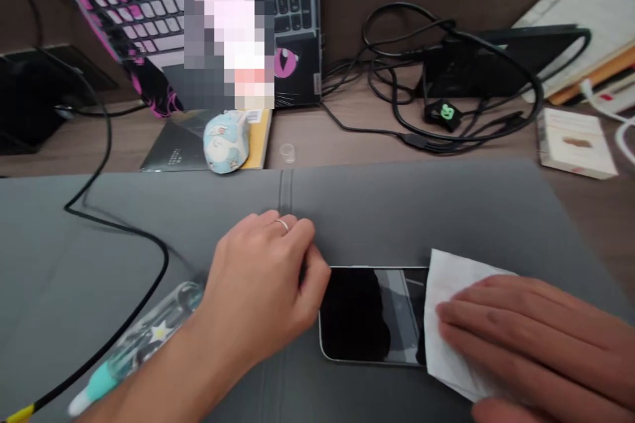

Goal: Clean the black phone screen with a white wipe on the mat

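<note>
A smartphone (357, 317) with a dark, reflective screen lies face up on the grey desk mat. Its left end meets my left hand (262, 271), closed into a loose fist with a ring on one finger. The thumb of that hand touches the phone's upper left corner. Over the phone's right end is a folded white tissue (441, 337). My right hand (536, 337) presses the tissue down with its fingers straight and close together, the thumb lower down. Beneath the tissue the phone's right end is hidden. A clear bottle with a turquoise neck (143, 337) lies partly behind my left forearm.
At the back stands a laptop (297, 33), partly blurred out. A light blue mouse (227, 142) sits on a book (173, 142). Black cables (397, 119) coil at the back right, near a small white box (573, 142). Another cable (166, 258) crosses the mat (397, 211) on the left.
</note>
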The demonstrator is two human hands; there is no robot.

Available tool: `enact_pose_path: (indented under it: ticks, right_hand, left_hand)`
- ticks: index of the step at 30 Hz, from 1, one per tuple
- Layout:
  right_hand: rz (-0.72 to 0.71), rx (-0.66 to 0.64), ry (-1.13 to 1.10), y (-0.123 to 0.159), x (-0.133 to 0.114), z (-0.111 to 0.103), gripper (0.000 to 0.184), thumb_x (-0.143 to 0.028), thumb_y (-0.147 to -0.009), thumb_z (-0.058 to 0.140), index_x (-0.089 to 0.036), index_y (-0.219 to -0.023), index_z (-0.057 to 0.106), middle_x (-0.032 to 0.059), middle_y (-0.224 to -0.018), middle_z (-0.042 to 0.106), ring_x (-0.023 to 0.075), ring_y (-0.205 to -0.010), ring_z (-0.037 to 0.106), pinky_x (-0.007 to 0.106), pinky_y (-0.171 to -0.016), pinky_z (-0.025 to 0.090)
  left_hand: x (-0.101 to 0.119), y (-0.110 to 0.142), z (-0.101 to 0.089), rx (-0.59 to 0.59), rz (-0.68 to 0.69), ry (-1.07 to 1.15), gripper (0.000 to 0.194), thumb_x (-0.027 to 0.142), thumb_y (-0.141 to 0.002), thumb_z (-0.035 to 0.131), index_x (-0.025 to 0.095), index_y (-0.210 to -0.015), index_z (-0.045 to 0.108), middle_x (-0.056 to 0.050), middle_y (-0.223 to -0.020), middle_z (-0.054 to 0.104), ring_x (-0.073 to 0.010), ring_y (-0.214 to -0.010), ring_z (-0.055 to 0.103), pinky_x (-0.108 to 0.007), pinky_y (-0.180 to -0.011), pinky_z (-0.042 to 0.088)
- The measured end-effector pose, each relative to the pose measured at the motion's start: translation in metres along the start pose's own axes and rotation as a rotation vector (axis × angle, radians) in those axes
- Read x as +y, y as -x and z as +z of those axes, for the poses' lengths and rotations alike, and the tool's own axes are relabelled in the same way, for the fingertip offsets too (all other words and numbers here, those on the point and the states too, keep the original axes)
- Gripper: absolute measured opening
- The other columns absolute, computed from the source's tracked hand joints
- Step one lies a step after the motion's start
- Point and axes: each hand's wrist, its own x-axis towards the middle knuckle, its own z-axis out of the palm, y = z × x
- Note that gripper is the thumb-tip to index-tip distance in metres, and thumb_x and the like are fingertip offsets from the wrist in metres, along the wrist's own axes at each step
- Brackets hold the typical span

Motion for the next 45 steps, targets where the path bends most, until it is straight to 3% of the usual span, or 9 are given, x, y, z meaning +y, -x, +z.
enact_pose_path:
  ticks: [6,11,14,21,23,26,31,39,45]
  right_hand:
    - [-0.046,-0.055,-0.017,0.003,0.005,0.001,0.04,-0.021,-0.095,0.065,-0.021,-0.134,0.069,0.0051,-0.128,0.075,0.0282,-0.117,0.071,0.042,-0.118,0.049]
    - [-0.04,-0.107,0.051,0.001,0.007,-0.003,0.052,-0.027,-0.095,0.064,-0.023,-0.147,0.059,0.004,-0.138,0.069,0.0301,-0.127,0.065,0.049,-0.112,0.054]
    - [-0.113,-0.134,0.111,-0.006,0.0,-0.002,0.051,-0.028,-0.096,0.061,-0.02,-0.146,0.059,0.005,-0.14,0.068,0.0279,-0.126,0.065,0.044,-0.108,0.057]
    - [-0.075,0.028,0.018,-0.056,-0.044,0.008,0.035,-0.022,-0.106,0.042,-0.018,-0.119,0.074,0.0041,-0.114,0.079,0.018,-0.107,0.072,0.035,-0.105,0.055]
    - [-0.064,-0.088,-0.023,-0.069,-0.055,0.009,0.035,-0.024,-0.107,0.043,-0.016,-0.119,0.075,0.0059,-0.115,0.079,0.0184,-0.109,0.071,0.036,-0.109,0.054]
    - [-0.012,-0.126,-0.056,-0.083,-0.064,0.011,0.034,-0.025,-0.107,0.045,-0.015,-0.122,0.074,0.0057,-0.115,0.079,0.0189,-0.111,0.071,0.039,-0.114,0.049]
    - [-0.068,-0.119,-0.031,-0.091,-0.062,0.02,0.032,-0.023,-0.105,0.048,-0.017,-0.123,0.074,0.0057,-0.116,0.079,0.0192,-0.109,0.072,0.04,-0.109,0.054]
    - [-0.094,-0.009,0.031,-0.085,-0.057,0.021,0.03,-0.01,-0.098,0.047,-0.014,-0.098,0.077,0.0044,-0.086,0.077,0.0161,-0.082,0.074,0.031,-0.098,0.062]
    - [-0.113,-0.095,0.099,-0.091,-0.061,0.02,0.034,-0.021,-0.107,0.042,-0.013,-0.112,0.075,0.0056,-0.106,0.079,0.0218,-0.102,0.073,0.039,-0.103,0.059]
  left_hand:
    - [-0.001,0.002,0.002,-0.076,0.017,-0.093,0.032,0.024,-0.098,0.044,0.023,-0.066,0.048,-0.001,-0.062,0.055,-0.0211,-0.063,0.055,-0.035,-0.06,0.031]
    - [0.0,-0.001,0.003,-0.135,-0.003,-0.103,0.035,0.03,-0.103,0.045,0.021,-0.07,0.056,-0.004,-0.066,0.063,-0.0243,-0.067,0.064,-0.034,-0.061,0.04]
    - [0.002,-0.007,0.005,-0.167,-0.01,-0.109,0.038,0.03,-0.105,0.043,0.02,-0.074,0.062,-0.006,-0.069,0.067,-0.025,-0.067,0.067,-0.034,-0.06,0.042]
    - [-0.001,-0.011,0.006,-0.144,-0.061,-0.046,0.046,0.03,-0.107,0.038,0.018,-0.076,0.07,-0.009,-0.072,0.073,-0.027,-0.068,0.073,-0.031,-0.053,0.042]
    - [-0.001,-0.011,0.006,-0.141,-0.068,-0.032,0.046,0.03,-0.107,0.039,0.018,-0.076,0.071,-0.01,-0.073,0.074,-0.0283,-0.069,0.074,-0.032,-0.053,0.043]
    - [-0.001,-0.01,0.006,-0.133,-0.067,-0.012,0.045,0.027,-0.107,0.039,0.018,-0.076,0.07,-0.01,-0.073,0.075,-0.0291,-0.07,0.075,-0.032,-0.053,0.044]
    - [0.0,-0.011,0.006,-0.124,-0.07,0.002,0.043,0.025,-0.105,0.041,0.017,-0.073,0.069,-0.01,-0.069,0.073,-0.0274,-0.069,0.075,-0.031,-0.053,0.043]
    - [0.0,-0.01,0.006,-0.139,-0.07,-0.004,0.043,0.026,-0.106,0.04,0.019,-0.071,0.066,-0.008,-0.068,0.071,-0.0271,-0.068,0.074,-0.03,-0.051,0.038]
    - [0.0,-0.011,0.009,-0.123,-0.059,-0.023,0.042,0.025,-0.105,0.041,0.019,-0.07,0.064,-0.008,-0.066,0.07,-0.0258,-0.066,0.073,-0.03,-0.05,0.035]
